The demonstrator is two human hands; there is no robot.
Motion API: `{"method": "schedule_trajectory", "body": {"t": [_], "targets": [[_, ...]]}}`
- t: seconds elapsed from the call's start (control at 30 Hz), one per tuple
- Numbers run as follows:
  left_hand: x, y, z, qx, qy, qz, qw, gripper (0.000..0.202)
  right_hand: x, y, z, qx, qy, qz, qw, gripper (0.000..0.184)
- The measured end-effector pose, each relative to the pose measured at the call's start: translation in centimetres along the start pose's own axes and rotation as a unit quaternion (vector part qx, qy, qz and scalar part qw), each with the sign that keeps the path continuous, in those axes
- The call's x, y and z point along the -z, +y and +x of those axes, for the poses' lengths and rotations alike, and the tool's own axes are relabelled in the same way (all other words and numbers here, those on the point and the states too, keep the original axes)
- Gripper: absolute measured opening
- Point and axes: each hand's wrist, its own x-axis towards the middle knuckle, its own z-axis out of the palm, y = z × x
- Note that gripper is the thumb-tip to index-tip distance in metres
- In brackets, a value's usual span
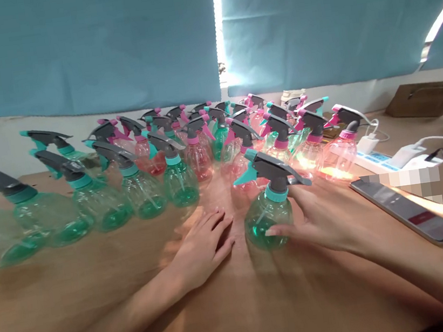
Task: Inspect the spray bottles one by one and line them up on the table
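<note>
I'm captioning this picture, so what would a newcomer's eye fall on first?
First, probably, the crowd of green and pink spray bottles standing across the left and far parts of the table. Nearer, the right hand grips a green spray bottle by its body, the left hand resting beside it. Behind, blue shades hang, split by a bright gap.

Left hand [200, 249] resting (right hand [322, 222] curled).

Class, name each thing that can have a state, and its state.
Round green plastic spray bottle: upright, gripped
Right hand: closed around that bottle
Left hand: resting on brown wood-look table
Other round plastic spray bottles, green and pink: unheld
Thin rectangular smartphone: face up, lit
White plastic power strip: chargers plugged in
Flat blue blinds: drawn down
</note>
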Motion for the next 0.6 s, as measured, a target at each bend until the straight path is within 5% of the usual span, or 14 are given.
{"method": "schedule_trajectory", "body": {"t": [0.27, 0.43, 0.6], "targets": [[0.4, -0.4, -1.7, 0.012, 0.022, -0.013, 1.0, 0.039, 0.2, -2.8, 1.3, -0.035, -0.019, -0.028, 0.999, 0.032], [1.4, -0.7, -3.2, 0.025, 0.04, -0.052, 0.998, 0.038, -3.2, -2.4, 4.7, 0.009, -0.001, 0.076, 0.997, 0.042], [1.2, -0.9, -3.5, 0.016, 0.056, -0.068, 0.996, 0.035, -5.8, -2.0, 7.5, 0.008, 0.022, 0.059, 0.998, 0.05]]}}
